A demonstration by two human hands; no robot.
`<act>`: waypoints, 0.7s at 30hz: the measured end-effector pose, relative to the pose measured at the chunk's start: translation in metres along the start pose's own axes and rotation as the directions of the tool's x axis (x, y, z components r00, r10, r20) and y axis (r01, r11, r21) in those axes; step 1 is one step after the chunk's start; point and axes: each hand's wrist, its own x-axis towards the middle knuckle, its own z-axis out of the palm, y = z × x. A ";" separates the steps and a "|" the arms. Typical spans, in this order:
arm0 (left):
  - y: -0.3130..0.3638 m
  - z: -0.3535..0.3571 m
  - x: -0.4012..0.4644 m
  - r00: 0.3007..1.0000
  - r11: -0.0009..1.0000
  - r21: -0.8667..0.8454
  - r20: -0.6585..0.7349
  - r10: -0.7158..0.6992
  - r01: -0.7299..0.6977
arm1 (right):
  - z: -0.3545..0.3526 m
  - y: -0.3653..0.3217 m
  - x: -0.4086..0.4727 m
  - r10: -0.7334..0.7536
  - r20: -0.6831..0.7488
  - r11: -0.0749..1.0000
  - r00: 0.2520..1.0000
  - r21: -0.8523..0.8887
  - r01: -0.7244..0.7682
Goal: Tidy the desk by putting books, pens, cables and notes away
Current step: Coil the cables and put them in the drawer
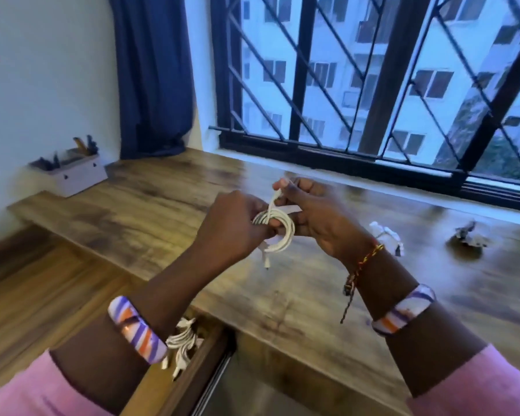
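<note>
Both hands wind a white cable above the desk.
Left hand grips the coiled cable; right hand pinches its loose end upright above the loops. The open drawer under the desk's near edge, nearer the left arm, already holds cables, while 2 more bundles lie toward the right edge, below the barred window.

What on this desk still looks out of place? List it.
Two loose things lie on the desk right of the hands: a tangled white cable and a small dark crumpled item, too blurred to identify. The coiled white cable is in both hands, left hand and right hand.
</note>
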 end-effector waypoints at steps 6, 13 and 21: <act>-0.079 -0.018 -0.070 0.924 0.935 -0.098 0.220 -0.312 0.339 | 0.060 0.064 -0.011 0.219 0.376 0.975 0.900 -0.042 -0.220; -0.192 -0.019 -0.163 0.656 0.652 -0.081 0.031 -0.754 0.754 | 0.137 0.153 -0.020 0.113 0.449 0.780 0.886 -0.592 0.201; -0.248 0.041 -0.155 0.428 0.404 -0.280 0.029 -0.903 0.871 | 0.168 0.207 -0.049 0.048 0.476 0.294 0.878 -0.847 0.443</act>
